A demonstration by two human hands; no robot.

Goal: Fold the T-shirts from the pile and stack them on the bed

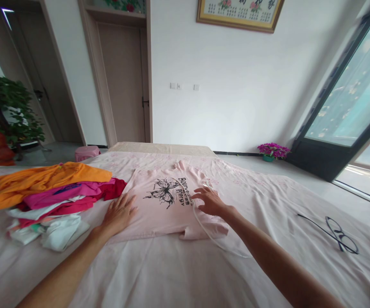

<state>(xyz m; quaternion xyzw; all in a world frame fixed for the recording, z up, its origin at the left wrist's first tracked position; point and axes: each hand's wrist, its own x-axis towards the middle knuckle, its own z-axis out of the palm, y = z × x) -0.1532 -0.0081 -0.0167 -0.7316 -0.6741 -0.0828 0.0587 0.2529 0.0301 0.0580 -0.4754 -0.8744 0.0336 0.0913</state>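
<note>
At the right of the frame, you had black-rimmed eyeglasses (341, 235) lying on a pale pink, wrinkled sheet (275, 205). Beyond them, near the right edge, you faced a dark-framed glass door (348, 94), with magenta flowers (273, 150) in a small green pot (267, 158) just beside it. At top centre-right, you saw a gold-framed picture (241, 13) on the white wall (236, 115). Left of centre stood a closed brown door (120, 81); farther left, you had a pink plastic stool (87, 154) and a leafy green plant (8, 100).
</note>
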